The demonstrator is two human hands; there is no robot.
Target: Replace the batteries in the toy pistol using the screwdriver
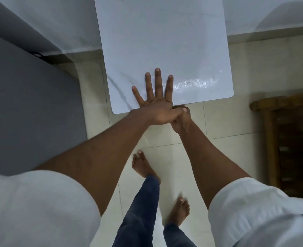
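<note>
Pressing left hand (154, 102) flat, fingers spread, on white table (165, 41), right hand (180, 118) gripping its near edge

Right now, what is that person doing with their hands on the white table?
A person stands barefoot at a white table. The left hand lies flat on the tabletop near its front edge, fingers spread straight. The right hand is at the table's edge, partly tucked under the left hand, so its fingers are hard to see. No toy pistol, screwdriver or batteries show in this view, so the battery job does not look started.
</note>
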